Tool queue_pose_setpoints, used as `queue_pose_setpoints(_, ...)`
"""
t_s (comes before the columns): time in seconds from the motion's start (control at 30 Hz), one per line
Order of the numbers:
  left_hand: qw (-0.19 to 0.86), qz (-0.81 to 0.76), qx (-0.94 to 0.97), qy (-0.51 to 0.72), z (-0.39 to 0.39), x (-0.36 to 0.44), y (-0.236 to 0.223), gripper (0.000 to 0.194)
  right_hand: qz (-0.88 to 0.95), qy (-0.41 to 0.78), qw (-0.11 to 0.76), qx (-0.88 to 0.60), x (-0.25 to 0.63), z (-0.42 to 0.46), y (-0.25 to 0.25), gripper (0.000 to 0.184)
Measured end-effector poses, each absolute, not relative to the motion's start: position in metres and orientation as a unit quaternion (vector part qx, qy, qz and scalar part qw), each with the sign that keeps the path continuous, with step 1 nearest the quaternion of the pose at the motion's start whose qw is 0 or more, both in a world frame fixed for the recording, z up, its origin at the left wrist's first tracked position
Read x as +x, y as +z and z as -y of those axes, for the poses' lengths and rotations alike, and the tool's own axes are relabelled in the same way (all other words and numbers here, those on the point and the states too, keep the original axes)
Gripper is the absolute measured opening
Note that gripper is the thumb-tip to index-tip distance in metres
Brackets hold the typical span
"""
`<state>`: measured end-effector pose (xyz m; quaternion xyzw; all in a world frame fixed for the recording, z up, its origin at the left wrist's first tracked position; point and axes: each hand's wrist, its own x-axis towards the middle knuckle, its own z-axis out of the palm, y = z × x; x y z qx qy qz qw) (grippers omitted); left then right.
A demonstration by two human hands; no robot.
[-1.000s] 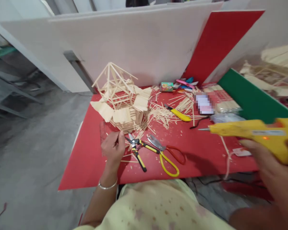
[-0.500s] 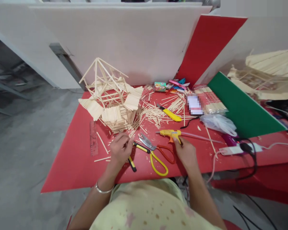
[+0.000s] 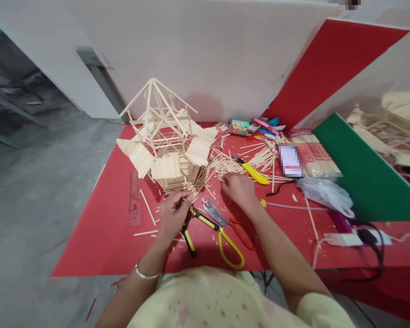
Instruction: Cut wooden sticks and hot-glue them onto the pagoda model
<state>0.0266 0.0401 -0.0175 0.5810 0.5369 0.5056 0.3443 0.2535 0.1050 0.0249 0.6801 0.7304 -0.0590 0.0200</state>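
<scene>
My left hand (image 3: 175, 210) is pinched closed just in front of the wooden stick model (image 3: 164, 166); whatever may be between its fingertips is too small to make out. Over the near edge of the loose wooden sticks (image 3: 222, 164), my right hand (image 3: 239, 191) has its fingers curled together, their tips partly hidden. Most of the yellow glue gun (image 3: 263, 202) is covered by my right hand and forearm, with a clear glue stick trailing from its back. Scissors (image 3: 217, 214) with red and yellow handles and black-yellow pliers (image 3: 205, 219) lie between my hands.
A yellow cutter knife (image 3: 256, 174) rests on the sticks. A ruler (image 3: 134, 200) lies at the left. To the right are a phone (image 3: 290, 160), a plastic bag (image 3: 324, 193), a power strip (image 3: 343, 239) with cables, and a green board (image 3: 369, 177).
My right hand has let go of the glue gun and moved left and forward to the loose sticks. The left hand stays nearly in place. The view has shifted slightly.
</scene>
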Motion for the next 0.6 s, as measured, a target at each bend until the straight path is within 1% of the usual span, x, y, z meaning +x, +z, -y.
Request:
queue_pose_setpoints(0.13,0.377,-0.538,0.561,0.503,-0.041,0.025,-0.022,0.019,-0.741,-0.064,0.073,0.664,0.248,-0.124,0.008,0.029)
queue_pose_setpoints(0.23,0.396,-0.532,0.549,0.509,-0.041,0.027,-0.021,0.019,-0.748,-0.072,0.092,0.654,0.247,-0.126,0.006,0.029)
queue_pose_setpoints(0.43,0.42,-0.518,0.549,0.503,-0.039,0.031,-0.015,0.016,-0.768,-0.078,0.091,0.629,0.248,-0.124,0.015,0.03)
queue_pose_setpoints(0.6,0.43,-0.517,0.543,0.503,-0.036,0.03,-0.02,0.016,-0.776,-0.098,0.083,0.618,0.249,-0.132,0.015,0.024)
